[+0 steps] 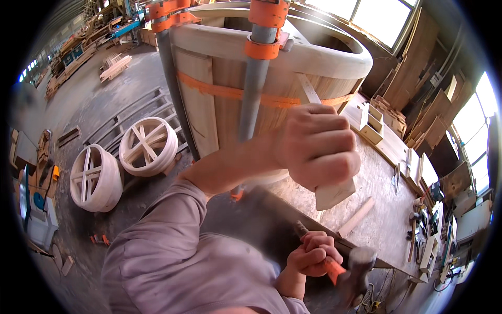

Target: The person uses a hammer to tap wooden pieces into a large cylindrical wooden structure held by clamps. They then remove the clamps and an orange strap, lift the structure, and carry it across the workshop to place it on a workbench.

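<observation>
My left hand (323, 146) is closed around a flat, pale wooden strip (334, 195). Its wide end shows below the fist, and its narrow end comes out above, in front of the cabinet wall. My right hand (315, 254), lower down near the bench edge, grips a hammer (360, 268) by its handle, which has an orange part close to the metal head. Ahead stands a large curved wooden cabinet (324, 60) with a thick rounded rim. An orange strap (225, 91) runs around its side. Two grey pipe clamps with orange jaws (267, 13) stand upright against it.
The cabinet is on a worktable (381, 209) where a loose wood strip (356, 216) lies. Tools (418, 222) and small open boxes (371, 123) line its right side. Two round wooden frames (148, 146) and slatted racks (130, 112) are on the floor at left.
</observation>
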`<state>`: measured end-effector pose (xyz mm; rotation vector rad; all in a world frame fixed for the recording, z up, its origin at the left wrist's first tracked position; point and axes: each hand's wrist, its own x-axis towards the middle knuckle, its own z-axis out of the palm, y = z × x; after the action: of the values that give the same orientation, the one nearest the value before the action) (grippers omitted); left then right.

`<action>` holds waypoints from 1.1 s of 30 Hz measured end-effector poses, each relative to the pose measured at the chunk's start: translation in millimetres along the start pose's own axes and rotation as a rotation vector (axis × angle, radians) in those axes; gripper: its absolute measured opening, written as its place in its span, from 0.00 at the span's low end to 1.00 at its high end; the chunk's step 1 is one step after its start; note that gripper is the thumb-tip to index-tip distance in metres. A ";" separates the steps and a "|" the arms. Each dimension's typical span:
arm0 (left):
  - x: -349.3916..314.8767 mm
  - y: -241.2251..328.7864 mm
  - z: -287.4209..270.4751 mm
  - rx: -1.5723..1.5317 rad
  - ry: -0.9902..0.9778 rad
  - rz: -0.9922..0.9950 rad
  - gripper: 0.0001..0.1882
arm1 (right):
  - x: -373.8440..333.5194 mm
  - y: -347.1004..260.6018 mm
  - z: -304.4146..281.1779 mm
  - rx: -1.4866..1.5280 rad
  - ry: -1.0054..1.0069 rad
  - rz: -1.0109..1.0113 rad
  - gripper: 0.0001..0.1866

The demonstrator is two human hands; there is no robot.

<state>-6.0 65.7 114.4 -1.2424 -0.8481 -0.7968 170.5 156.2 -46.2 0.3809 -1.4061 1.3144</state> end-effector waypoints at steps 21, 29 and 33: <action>1.4 -1.7 -34.6 -0.207 -0.143 -0.075 0.11 | -26.5 -26.8 17.4 -0.091 -0.071 0.420 0.03; 16.0 -4.1 -9.3 0.136 -0.600 -0.175 0.29 | 46.4 -0.7 -88.4 -0.178 0.008 0.685 0.07; 40.9 -17.5 36.6 0.528 -0.838 -0.499 0.31 | 138.3 44.7 -149.8 -0.222 -0.174 0.717 0.08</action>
<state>-6.0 97.1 162.8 -0.8657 -1.9622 -0.3514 161.1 356.1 12.9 -0.1919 -1.9125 1.6884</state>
